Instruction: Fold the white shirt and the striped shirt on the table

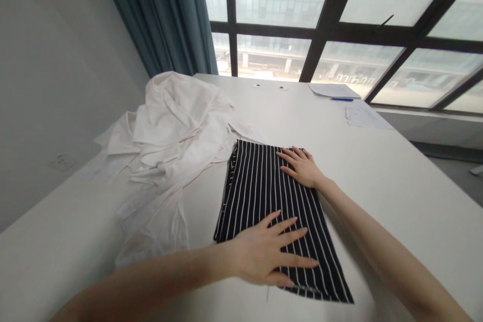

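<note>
A folded piece of black fabric with white stripes point(260, 186) lies flat on the white table, its layered edges showing along the left side and at the near end. Across its near part rests my left hand point(266, 251), palm down with the fingers spread. My right hand point(300, 167) lies on the far right corner of the same cloth, fingers stretched out and pointing left. Neither hand grips anything; both press flat on the fabric. To the left of the striped cloth sits a crumpled heap of white fabric point(177, 110), with thinner sheer folds trailing toward me.
The white table point(396, 196) reaches to a large window with dark frames. Sheets of paper point(334, 90) and a blue pen point(342, 99) lie at its far right. Two small dark-and-white items sit near the far edge. A blue curtain point(169, 15) hangs behind the heap, beside a grey wall.
</note>
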The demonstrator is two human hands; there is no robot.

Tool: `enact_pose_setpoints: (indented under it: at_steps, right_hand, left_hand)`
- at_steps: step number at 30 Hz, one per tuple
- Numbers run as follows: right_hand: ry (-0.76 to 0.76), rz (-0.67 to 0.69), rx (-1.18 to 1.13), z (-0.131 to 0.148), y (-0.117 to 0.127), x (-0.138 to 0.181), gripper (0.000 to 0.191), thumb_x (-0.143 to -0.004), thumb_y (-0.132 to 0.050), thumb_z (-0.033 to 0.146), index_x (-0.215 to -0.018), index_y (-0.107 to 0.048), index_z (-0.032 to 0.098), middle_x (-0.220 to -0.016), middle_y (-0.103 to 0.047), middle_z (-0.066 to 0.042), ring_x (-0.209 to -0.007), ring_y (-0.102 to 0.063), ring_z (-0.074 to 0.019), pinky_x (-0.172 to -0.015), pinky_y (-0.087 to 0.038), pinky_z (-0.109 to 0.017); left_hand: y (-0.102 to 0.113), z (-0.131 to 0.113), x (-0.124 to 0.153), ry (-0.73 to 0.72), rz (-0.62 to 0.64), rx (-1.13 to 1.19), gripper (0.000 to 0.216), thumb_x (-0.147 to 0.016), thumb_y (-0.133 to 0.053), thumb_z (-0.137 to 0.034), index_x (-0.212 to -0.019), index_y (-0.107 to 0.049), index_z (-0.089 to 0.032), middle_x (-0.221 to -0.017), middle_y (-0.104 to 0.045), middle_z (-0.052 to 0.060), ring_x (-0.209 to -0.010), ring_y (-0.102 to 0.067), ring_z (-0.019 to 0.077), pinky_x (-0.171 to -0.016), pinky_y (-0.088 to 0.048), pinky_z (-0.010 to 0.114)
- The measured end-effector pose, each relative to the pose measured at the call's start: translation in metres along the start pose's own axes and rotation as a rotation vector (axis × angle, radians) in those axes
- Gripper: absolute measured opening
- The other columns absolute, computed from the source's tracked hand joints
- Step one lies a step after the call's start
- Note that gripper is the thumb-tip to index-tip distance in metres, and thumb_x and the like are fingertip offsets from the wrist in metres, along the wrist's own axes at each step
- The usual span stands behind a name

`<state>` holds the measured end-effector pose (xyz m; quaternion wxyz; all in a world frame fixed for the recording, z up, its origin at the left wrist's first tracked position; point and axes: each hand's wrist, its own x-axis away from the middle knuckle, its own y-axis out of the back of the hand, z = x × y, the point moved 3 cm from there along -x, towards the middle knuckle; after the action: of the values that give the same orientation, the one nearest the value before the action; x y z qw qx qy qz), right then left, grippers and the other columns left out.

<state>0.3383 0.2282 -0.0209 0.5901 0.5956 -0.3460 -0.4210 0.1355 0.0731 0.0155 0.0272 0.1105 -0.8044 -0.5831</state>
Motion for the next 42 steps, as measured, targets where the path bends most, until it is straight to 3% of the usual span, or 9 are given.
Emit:
enact_pose_setpoints:
  at_steps: [9, 14, 16, 19, 22, 27, 34, 42]
  right_hand:
    - [-0.071, -0.003, -0.028, -0.005, -0.001, -0.018, 0.055, -0.096, -0.029, 0.059, -0.146, -0.039, 0.037, -0.152, -0.040, 0.002, -0.138, -0.035, -0.0323, -0.110, -0.025, -0.058]
    - [-0.148, -0.066, -0.216, -0.019, -0.001, -0.025, 0.055, -0.098, -0.027, 0.053, -0.146, -0.041, 0.030, -0.152, -0.041, -0.002, -0.140, -0.034, -0.0278, -0.112, -0.026, -0.055]
    - [-0.175, -0.131, -0.296, -0.027, 0.002, -0.023, 0.053, -0.099, -0.027, 0.049, -0.144, -0.042, 0.027, -0.152, -0.040, -0.005, -0.140, -0.034, -0.0262, -0.111, -0.028, -0.054]
    - [-0.180, -0.239, -0.315, -0.028, 0.009, -0.009, 0.048, -0.097, -0.035, 0.044, -0.139, -0.048, 0.025, -0.148, -0.046, -0.008, -0.139, -0.036, -0.0275, -0.110, -0.029, -0.057]
    - [-0.105, -0.249, -0.270, -0.011, 0.016, 0.013, 0.044, -0.094, -0.043, 0.037, -0.134, -0.054, 0.022, -0.143, -0.051, -0.010, -0.137, -0.038, -0.0286, -0.110, -0.029, -0.057]
    - [0.055, -0.122, -0.228, 0.036, 0.025, 0.058, 0.039, -0.095, -0.045, 0.034, -0.129, -0.057, 0.020, -0.143, -0.051, -0.011, -0.136, -0.040, -0.0273, -0.111, -0.033, -0.052]
    - [0.113, -0.009, -0.192, 0.067, 0.020, 0.089, 0.050, -0.097, -0.043, 0.041, -0.144, -0.042, 0.025, -0.152, -0.040, -0.008, -0.144, -0.027, -0.0266, -0.115, -0.025, -0.056]
    - [0.150, 0.046, -0.222, 0.077, 0.038, 0.090, 0.051, -0.097, -0.043, 0.046, -0.143, -0.044, 0.025, -0.153, -0.038, -0.007, -0.145, -0.024, -0.0267, -0.115, -0.026, -0.056]
  left_hand:
    - [-0.002, 0.001, 0.000, 0.016, 0.041, 0.031, 0.053, -0.098, -0.039, -0.053, -0.148, -0.031, -0.040, -0.159, -0.023, 0.003, -0.147, -0.019, 0.0296, -0.115, -0.020, 0.058]
    - [0.012, 0.001, -0.001, 0.025, 0.039, 0.151, 0.053, -0.098, -0.038, -0.053, -0.148, -0.032, -0.037, -0.158, -0.026, 0.005, -0.147, -0.018, 0.0289, -0.116, -0.021, 0.056]
    - [0.021, 0.008, -0.001, 0.057, -0.006, 0.200, 0.048, -0.101, -0.036, -0.046, -0.147, -0.035, -0.033, -0.156, -0.033, 0.004, -0.146, -0.021, 0.0239, -0.116, -0.026, 0.048]
    - [0.032, 0.033, 0.004, 0.196, -0.169, 0.135, 0.039, -0.102, -0.037, -0.031, -0.139, -0.048, -0.026, -0.149, -0.045, 0.005, -0.144, -0.029, 0.0192, -0.115, -0.032, 0.040]
    - [0.033, 0.067, 0.017, 0.356, -0.278, -0.094, 0.037, -0.100, -0.041, -0.028, -0.133, -0.053, -0.018, -0.145, -0.048, 0.011, -0.142, -0.032, 0.0251, -0.114, -0.032, 0.046]
    - [0.018, 0.106, 0.041, 0.492, -0.198, -0.285, 0.055, -0.097, -0.047, -0.042, -0.145, -0.039, -0.018, -0.154, -0.033, 0.015, -0.145, -0.024, 0.0311, -0.115, -0.027, 0.050]
    - [0.007, 0.110, 0.046, 0.512, -0.157, -0.298, 0.058, -0.099, -0.039, -0.047, -0.150, -0.030, -0.022, -0.158, -0.026, 0.012, -0.146, -0.020, 0.0292, -0.116, -0.023, 0.047]
    - [0.024, 0.106, 0.036, 0.502, -0.178, -0.368, 0.053, -0.096, -0.046, -0.045, -0.142, -0.043, -0.020, -0.152, -0.038, 0.012, -0.144, -0.027, 0.0299, -0.115, -0.025, 0.046]
